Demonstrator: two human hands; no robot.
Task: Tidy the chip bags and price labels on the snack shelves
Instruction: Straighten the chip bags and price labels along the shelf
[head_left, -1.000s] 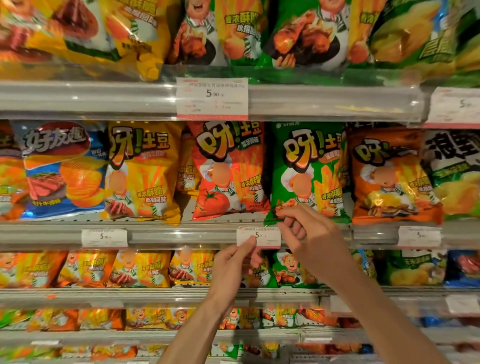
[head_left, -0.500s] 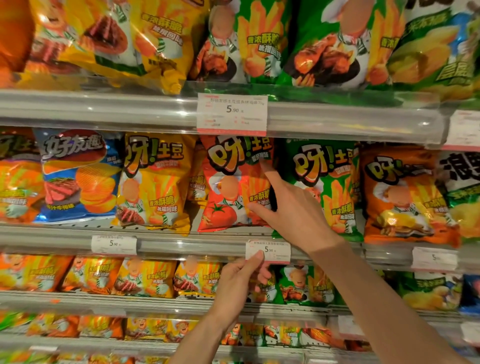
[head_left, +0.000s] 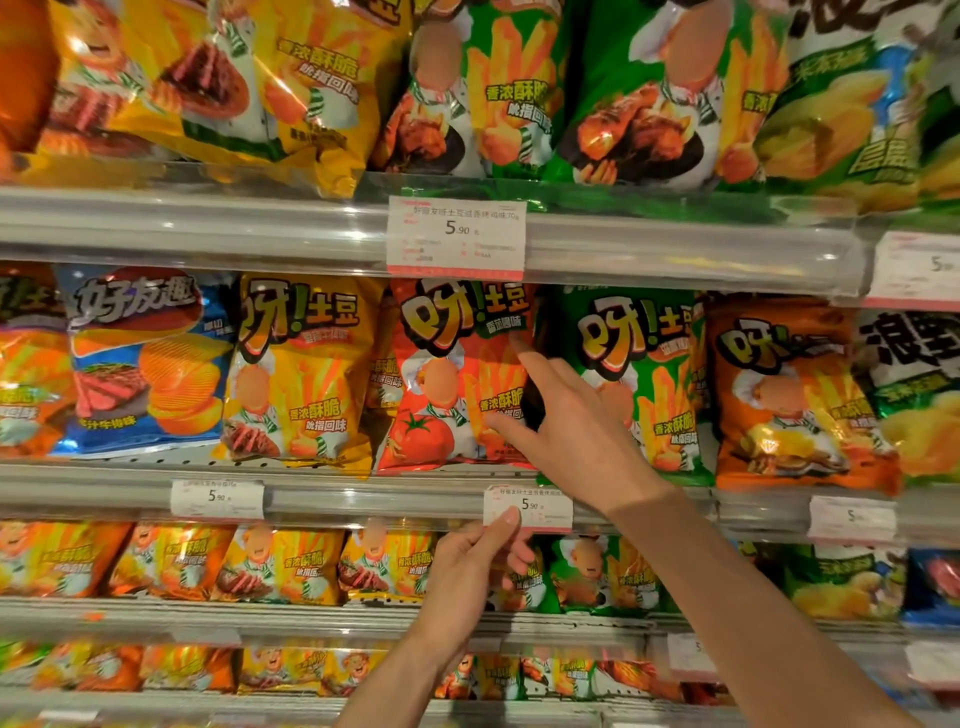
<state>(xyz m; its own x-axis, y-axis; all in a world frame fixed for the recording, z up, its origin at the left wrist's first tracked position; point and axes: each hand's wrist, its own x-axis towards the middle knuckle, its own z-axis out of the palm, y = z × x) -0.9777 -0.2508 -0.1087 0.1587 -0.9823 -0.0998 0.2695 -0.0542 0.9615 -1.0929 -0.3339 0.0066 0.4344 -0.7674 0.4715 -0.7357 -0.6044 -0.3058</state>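
Observation:
A white price label (head_left: 540, 506) reading 5.90 sits on the rail of the middle shelf (head_left: 363, 499). My left hand (head_left: 467, 566) pinches its lower left corner, thumb on the front. Above it stands a red tomato chip bag (head_left: 452, 374) beside a green chip bag (head_left: 649, 364). My right hand (head_left: 566, 421) reaches between these two bags, fingers spread, index and thumb touching the red bag's right edge. How far its other fingers go behind the green bag is hidden.
A larger price label (head_left: 456, 236) hangs on the upper rail. Yellow (head_left: 306, 364), blue (head_left: 140, 358) and orange (head_left: 795, 395) bags fill the middle shelf. Another label (head_left: 217, 498) sits left on the same rail. Lower shelves hold several small bags.
My right hand left the price label and rose to the gap between the red and green bags. My left hand stays on the label. The view tilted upward and moved closer.

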